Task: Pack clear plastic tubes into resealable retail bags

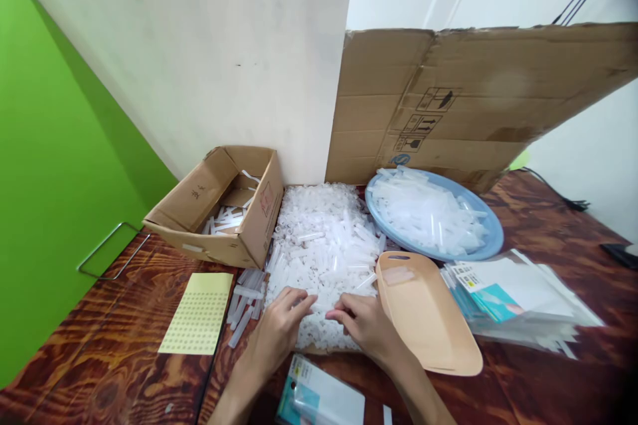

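Dark wood-grain counter point(124, 345), backed by a white board point(209, 60) and a flattened cardboard sheet point(473, 99), carries a broad heap of small clear plastic tubes point(323, 239) at its middle. Both hands rest on the heap's near edge. The left hand point(279, 329) has its fingers curled loosely, tips touching the tubes; the right hand point(361, 322) does the same just beside it. Neither grip is fully closed, and I cannot tell whether a tube is pinched between the fingertips. Loose tubes could easily roll off the heap toward the yellow sticker sheet point(199, 312) if nudged. A small cardboard box point(219, 206) sits left, a tan tray point(423, 312) right, a blue plate of tubes point(433, 216) behind it.
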Tool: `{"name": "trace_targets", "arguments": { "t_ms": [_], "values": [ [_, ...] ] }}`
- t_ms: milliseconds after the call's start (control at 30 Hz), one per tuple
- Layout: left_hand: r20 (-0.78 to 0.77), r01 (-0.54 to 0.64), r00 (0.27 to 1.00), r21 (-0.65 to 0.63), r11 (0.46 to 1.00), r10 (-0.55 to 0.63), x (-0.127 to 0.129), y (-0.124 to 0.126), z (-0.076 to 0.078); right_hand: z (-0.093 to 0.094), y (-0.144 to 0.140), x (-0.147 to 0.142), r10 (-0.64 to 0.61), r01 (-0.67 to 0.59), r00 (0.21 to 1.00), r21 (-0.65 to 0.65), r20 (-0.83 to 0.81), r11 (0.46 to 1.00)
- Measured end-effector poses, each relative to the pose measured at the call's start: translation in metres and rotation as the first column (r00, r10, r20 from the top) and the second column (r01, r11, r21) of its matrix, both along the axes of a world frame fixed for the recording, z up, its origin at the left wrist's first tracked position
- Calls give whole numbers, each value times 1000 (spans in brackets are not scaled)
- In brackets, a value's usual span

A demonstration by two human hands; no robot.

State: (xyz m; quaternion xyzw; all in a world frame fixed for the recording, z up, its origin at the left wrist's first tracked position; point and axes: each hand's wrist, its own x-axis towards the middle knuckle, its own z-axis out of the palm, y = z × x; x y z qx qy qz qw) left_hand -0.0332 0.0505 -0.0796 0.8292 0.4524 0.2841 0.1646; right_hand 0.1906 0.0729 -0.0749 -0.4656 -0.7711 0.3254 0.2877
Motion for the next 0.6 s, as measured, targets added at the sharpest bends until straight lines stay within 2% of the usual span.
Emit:
{"name": "trace_targets", "arguments": {
  "t_ms": [100,200,333,500,600],
  "values": [
    [113,37,993,-91,995,-27,0,-10,4,4,-5,0,50,-52,998,57,36,997],
    [230,65,973,-165,984,-26,0,-18,4,10,-7,-1,92,-94,994,39,57,995],
    [309,59,951,-226,972,14,-3,-25,1,14,-8,-8,165,-168,983,25,84,985],
    [371,-31,914,-338,941,164,-15,-34,4,22,-1,-25,250,-257,962,49,109,965],
    [336,-139,897,-402,905,287,-32,-39,4,35,32,-47,391,-412,888,41,241,910]
  ]
}}
